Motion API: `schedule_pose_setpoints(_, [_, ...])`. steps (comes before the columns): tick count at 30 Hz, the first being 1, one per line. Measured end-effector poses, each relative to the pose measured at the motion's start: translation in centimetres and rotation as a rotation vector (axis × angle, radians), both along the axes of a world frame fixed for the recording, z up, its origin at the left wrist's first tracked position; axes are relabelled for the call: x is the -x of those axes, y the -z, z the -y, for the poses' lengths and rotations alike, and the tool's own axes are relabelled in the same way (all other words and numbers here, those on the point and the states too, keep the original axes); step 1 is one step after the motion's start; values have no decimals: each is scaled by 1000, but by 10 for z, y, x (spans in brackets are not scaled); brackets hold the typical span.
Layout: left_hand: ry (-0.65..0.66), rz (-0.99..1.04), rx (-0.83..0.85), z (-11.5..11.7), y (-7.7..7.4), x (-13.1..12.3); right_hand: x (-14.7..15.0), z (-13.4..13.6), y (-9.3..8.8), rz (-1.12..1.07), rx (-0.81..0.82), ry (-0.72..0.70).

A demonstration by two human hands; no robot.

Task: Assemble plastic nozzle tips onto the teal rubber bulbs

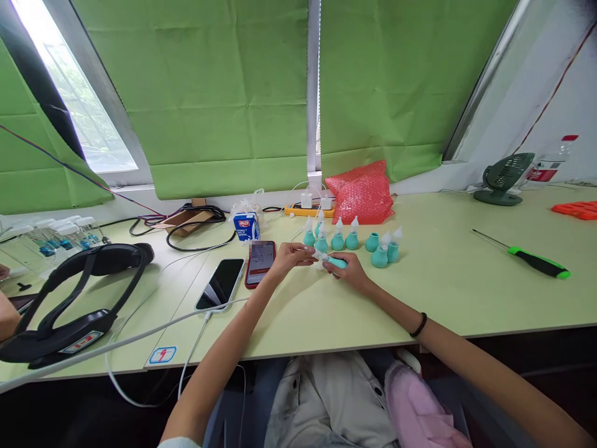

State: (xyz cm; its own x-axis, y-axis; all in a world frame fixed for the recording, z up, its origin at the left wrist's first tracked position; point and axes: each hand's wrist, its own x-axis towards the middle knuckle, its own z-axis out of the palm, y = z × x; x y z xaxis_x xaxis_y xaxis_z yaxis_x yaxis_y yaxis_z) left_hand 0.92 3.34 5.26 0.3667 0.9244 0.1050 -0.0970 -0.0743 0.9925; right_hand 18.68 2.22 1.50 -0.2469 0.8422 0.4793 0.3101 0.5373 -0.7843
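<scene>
Both my hands meet over the pale green table (pixel 466 292), near its middle. My right hand (pixel 349 269) is closed round a teal rubber bulb (pixel 337 262) lying on its side. My left hand (pixel 290 255) pinches the clear white tip (pixel 319 255) at the bulb's left end. Just behind the hands stand several more teal bulbs with white tips (pixel 352 237); one of them, the teal bulb without a tip (pixel 372 242), is bare on top.
Two phones (pixel 221 284) (pixel 260 262) lie left of my hands, one on a white cable. A black headset (pixel 74 298), a small milk carton (pixel 246 226), red bubble wrap (pixel 362 193), a green-handled screwdriver (pixel 532 259) and a desk fan (pixel 502 180) are around.
</scene>
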Motion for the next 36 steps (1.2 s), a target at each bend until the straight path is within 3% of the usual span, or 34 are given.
schedule_pose_setpoints(6, [-10,40,24,1,3,-4,2,3,5,60,-190,126])
schedule_pose_setpoints(11, [-41,105,24,2,9,-9,3,3,9,77,-240,173])
schedule_pose_setpoints(16, [-9,125,27,3,11,-8,3,4,6,62,-175,116])
schedule_pose_setpoints(27, [-21,142,0,6,6,-8,3,6,-6,-58,155,-97])
schedule_pose_setpoints(36, [-128,153,-125,9,4,-20,10,3,-8,-120,135,-130])
